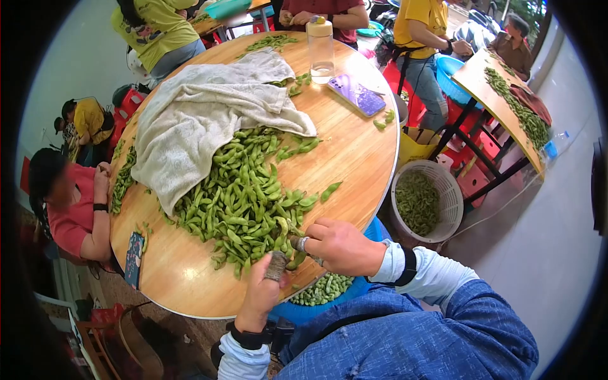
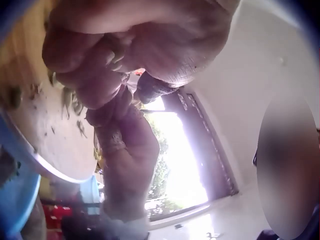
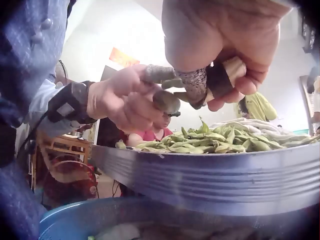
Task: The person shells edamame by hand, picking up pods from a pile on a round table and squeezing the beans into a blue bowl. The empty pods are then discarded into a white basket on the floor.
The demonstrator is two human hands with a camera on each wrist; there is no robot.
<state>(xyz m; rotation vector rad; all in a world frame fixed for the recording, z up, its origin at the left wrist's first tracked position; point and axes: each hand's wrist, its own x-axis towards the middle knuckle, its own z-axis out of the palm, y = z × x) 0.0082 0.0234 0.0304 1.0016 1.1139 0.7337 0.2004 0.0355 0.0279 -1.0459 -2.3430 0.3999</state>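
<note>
My left hand (image 1: 259,294) is just over the near edge of the round table (image 1: 329,161), a grey wrap on its thumb. It pinches a green bean pod (image 1: 296,260). From the other side my right hand (image 1: 348,248), with wraps on its thumb and a finger, grips the same pod, which the fingers partly hide. In the right wrist view the wrapped thumbs face each other, with green pod pieces (image 3: 172,83) between the hands. A heap of pods (image 1: 244,199) lies right beyond them. Below the table edge a blue basin (image 1: 375,231) holds shelled beans (image 1: 323,289).
A light towel (image 1: 190,120) covers part of the heap. A bottle (image 1: 321,54) and a purple phone (image 1: 356,95) stand and lie farther back; a dark phone (image 1: 133,259) lies at left. A white basket (image 1: 457,202) of green pods or hulls stands on the right. Several people sit or stand around.
</note>
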